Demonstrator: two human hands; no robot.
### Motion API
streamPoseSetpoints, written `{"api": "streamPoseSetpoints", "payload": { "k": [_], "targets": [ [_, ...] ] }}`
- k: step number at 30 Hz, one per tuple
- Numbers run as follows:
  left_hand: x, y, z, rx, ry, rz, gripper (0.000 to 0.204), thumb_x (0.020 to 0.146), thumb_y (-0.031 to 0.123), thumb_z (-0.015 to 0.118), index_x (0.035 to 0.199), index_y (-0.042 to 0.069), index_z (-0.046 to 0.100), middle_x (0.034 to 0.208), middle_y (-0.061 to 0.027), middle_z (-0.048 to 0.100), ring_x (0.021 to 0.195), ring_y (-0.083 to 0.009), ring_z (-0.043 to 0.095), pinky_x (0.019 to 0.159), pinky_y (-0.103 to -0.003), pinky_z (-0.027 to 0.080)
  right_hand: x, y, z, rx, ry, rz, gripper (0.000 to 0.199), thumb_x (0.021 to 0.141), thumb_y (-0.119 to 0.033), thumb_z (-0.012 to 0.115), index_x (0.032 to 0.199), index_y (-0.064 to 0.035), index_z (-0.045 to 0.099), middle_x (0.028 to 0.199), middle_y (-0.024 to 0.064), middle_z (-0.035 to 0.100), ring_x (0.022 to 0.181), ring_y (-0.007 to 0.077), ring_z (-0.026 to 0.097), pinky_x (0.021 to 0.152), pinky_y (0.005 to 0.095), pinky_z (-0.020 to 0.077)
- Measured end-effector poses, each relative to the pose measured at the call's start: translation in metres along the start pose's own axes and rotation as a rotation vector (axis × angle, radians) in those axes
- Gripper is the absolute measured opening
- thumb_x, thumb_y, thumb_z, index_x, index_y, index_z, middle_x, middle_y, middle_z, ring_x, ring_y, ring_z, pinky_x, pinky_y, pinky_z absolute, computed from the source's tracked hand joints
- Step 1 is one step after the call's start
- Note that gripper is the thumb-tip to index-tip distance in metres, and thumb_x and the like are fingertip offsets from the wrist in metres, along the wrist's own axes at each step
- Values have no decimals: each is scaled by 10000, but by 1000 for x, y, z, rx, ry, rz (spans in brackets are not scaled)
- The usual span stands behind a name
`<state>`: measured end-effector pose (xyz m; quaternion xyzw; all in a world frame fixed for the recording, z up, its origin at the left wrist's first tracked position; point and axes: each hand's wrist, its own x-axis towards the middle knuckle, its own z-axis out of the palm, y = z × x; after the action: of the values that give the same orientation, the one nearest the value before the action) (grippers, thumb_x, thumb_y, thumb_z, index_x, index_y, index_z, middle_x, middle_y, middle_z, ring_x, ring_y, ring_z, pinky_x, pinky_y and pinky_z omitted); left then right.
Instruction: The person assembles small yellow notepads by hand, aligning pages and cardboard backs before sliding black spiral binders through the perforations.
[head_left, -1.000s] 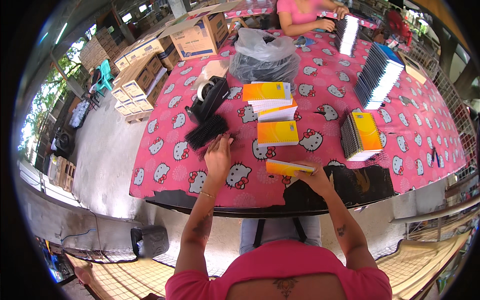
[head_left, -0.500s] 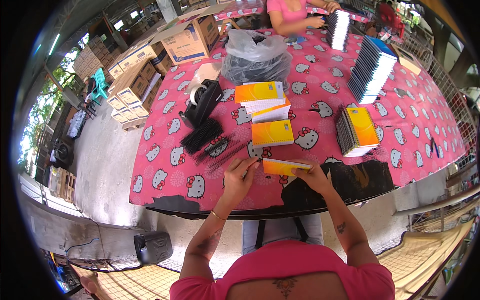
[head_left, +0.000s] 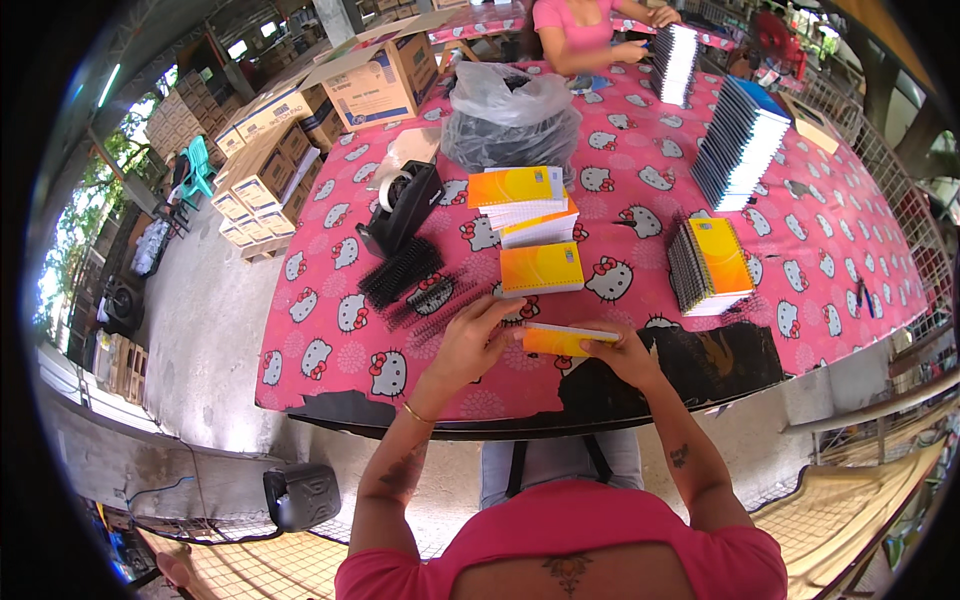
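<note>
Orange notepad is lying flat at the near edge of the table, just short of the torn black patch in the pink cloth, and both hands are on it. Right hand is pinching the pad's right end, fingers curled over it, probably steadying it. Left hand is closing on the left end, fingertips touching the edge; cannot tell whether anything thin is sitting between those fingers.

Black plastic binding combs are lying just left of that hand, within easy reach. Black tape dispenser is standing behind them. Straight ahead, a single orange-covered pad is lying flat, and a short stack of loose pads is sitting behind it, beside a grey plastic bag. Off to the right, bound notebooks are standing in a row on edge, with taller blue-spined rows farther back, looking like finished stock parked clear of the work spot.

Another person in pink is working at the far end. Cardboard boxes are stacked on the ground to the left.
</note>
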<state>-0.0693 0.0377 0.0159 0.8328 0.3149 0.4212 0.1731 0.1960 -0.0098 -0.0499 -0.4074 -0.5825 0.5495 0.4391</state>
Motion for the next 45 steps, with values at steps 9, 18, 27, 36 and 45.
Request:
{"api": "streamPoseSetpoints", "payload": {
  "k": [9,18,27,36,45],
  "targets": [
    [2,34,15,645,-145,-56,592,947,362,579,1392,-12,472,1350,-228,508,1217,-398,512,978,-571,397,-8,-25,19,283,31,26,309,982,-96,594,1257,45,599,1118,58,671,1009,112,614,901,263,495],
    [15,39,27,823,-11,-52,809,901,555,542,1428,-44,411,1503,-233,396,1420,-386,340,1118,-669,187,-10,-41,27,196,104,10,311,977,-127,616,1247,27,609,1058,43,672,945,96,605,847,256,507],
    [-9,52,41,794,-166,36,806,887,547,549,1414,-49,418,1500,-266,383,1431,-400,328,1120,-661,190,-15,-40,25,188,76,18,324,977,-111,594,1271,24,597,1077,48,677,961,85,606,831,250,511],
    [-43,58,61,640,-164,64,845,925,607,459,1427,-69,389,1508,-292,357,1426,-423,324,1123,-659,182,-14,-60,21,110,102,-56,304,968,-100,606,1255,0,620,1047,24,692,930,80,612,827,261,508],
    [-41,62,65,576,-157,92,838,941,518,482,1449,-122,295,1514,-337,292,1444,-491,234,1135,-669,138,-9,-60,23,-20,107,-145,262,966,-99,603,1213,-14,633,1056,46,701,962,92,610,845,282,507]
  ]
}}
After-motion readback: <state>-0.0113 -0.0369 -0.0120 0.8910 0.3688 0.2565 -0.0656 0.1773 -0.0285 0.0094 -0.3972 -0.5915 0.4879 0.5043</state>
